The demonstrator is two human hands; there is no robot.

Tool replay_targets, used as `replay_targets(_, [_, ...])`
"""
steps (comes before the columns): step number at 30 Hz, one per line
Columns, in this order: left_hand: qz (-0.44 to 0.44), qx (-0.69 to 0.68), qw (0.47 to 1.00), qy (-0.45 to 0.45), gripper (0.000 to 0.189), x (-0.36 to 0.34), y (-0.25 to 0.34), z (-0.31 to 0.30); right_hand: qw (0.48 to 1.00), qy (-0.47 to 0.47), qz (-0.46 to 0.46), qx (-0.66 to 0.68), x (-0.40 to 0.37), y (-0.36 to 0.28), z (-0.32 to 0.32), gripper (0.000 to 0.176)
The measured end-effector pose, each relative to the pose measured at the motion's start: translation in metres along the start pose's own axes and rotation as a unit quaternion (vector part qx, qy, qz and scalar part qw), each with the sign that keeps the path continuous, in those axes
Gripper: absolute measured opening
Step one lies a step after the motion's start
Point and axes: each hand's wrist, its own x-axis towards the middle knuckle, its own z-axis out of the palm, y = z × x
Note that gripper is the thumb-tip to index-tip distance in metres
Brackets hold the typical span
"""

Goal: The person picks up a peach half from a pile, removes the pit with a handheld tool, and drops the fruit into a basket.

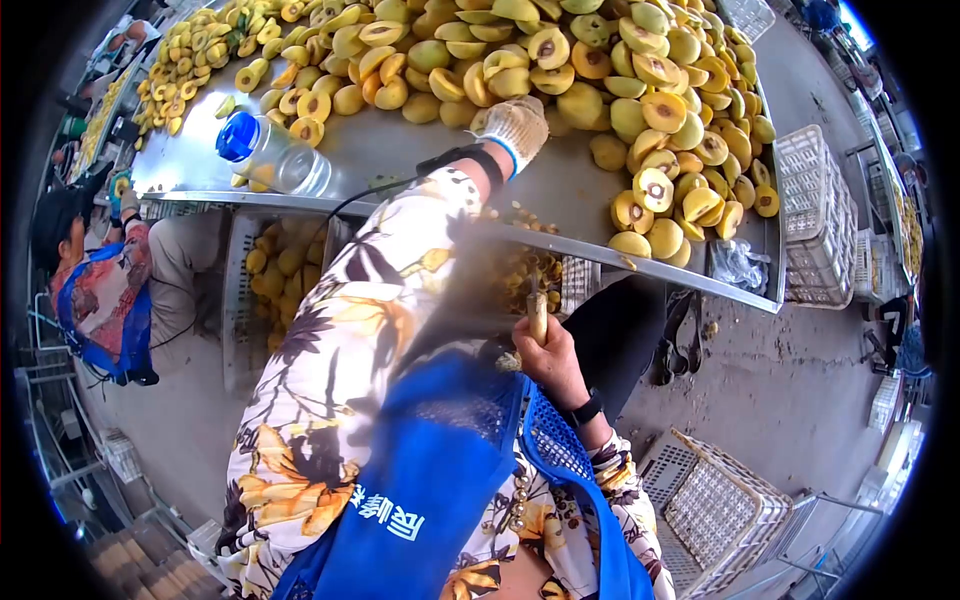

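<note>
Fruit work at a steel table, judged well along but not finished.
Gloved left hand (pixel 515 130) rests on the pile of yellow fruit (pixel 600 70) on the steel table (pixel 400 150), fingers curled down; whether they grip a fruit cannot be told; right hand (pixel 552 362) is closed in a fist round a wooden-handled tool (pixel 537 316), held below the table edge over the lap; its long axis stands nearly upright in the view, upper end toward the table, the tip too blurred to make out; most fruit lies as open halves with dark pit hollows; several whole fruits (pixel 608 152) remain just beside the glove; a blue-capped bottle (pixel 270 155) lies on its side further left.
</note>
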Motion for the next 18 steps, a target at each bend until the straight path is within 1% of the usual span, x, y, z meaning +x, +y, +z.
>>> replay_targets(1, [-0.04, 0.002, 0.998, -0.046, 0.015, -0.001, 0.002, 0.002, 1.0, 0.017, -0.016, 0.0, 0.001, 0.001, -0.002, 0.007])
replay_targets(2, [-0.032, -0.038, 0.995, -0.083, 0.016, -0.006, -0.007, -0.024, 1.0, 0.006, 0.014, 0.017, 0.002, -0.001, -0.007, 0.006])
replay_targets(4, [-0.064, -0.165, 0.979, -0.102, 0.018, -0.023, -0.029, -0.035, 0.999, 0.015, 0.008, 0.052, 0.008, -0.011, -0.011, 0.006])
replay_targets(5, [-0.116, -0.234, 0.957, -0.125, 0.02, -0.033, -0.037, -0.046, 0.997, 0.068, -0.009, -0.026, 0.016, -0.008, -0.011, 0.007])
replay_targets(6, [-0.144, -0.284, 0.938, -0.137, 0.024, -0.044, -0.046, -0.054, 0.998, 0.062, -0.004, -0.009, 0.021, -0.024, -0.013, 0.012])
replay_targets(8, [0.058, -0.284, 0.953, -0.085, 0.024, -0.075, -0.07, -0.036, 0.986, 0.121, -0.04, -0.107, 0.041, -0.036, -0.013, 0.02])
replay_targets(9, [-0.129, -0.475, 0.846, -0.205, 0.023, -0.077, -0.069, -0.074, 0.978, 0.135, -0.097, -0.123, 0.054, -0.037, -0.015, 0.025])
replay_targets(10, [-0.303, -0.62, 0.657, -0.304, 0.021, -0.084, -0.063, -0.117, 0.967, 0.151, -0.153, -0.139, 0.065, -0.038, -0.014, 0.03])
replay_targets(11, [-0.274, -0.658, 0.651, -0.26, 0.021, -0.099, -0.063, -0.12, 0.976, 0.141, -0.111, -0.12, 0.061, -0.07, -0.011, 0.041])
replay_targets(14, [-0.219, -0.673, 0.659, -0.254, 0.023, -0.111, -0.054, -0.158, 0.985, 0.089, -0.141, -0.041, 0.079, -0.073, 0.002, 0.037])
replay_targets(15, [-0.194, -0.734, 0.623, -0.188, 0.025, -0.12, -0.048, -0.151, 0.987, 0.069, -0.143, -0.003, 0.08, -0.074, 0.008, 0.034])
replay_targets(16, [-0.244, -0.695, 0.653, -0.176, 0.032, -0.124, -0.042, -0.157, 0.988, 0.05, -0.143, 0.035, 0.082, -0.075, 0.014, 0.032])
replay_targets(17, [-0.149, -0.518, 0.821, -0.189, 0.036, -0.121, -0.036, -0.185, 0.989, 0.047, -0.113, 0.087, 0.075, -0.082, 0.026, 0.029])
replay_targets(18, [-0.044, -0.306, 0.932, -0.189, 0.04, -0.119, -0.034, -0.206, 0.986, 0.045, -0.083, 0.139, 0.069, -0.086, 0.036, 0.027])
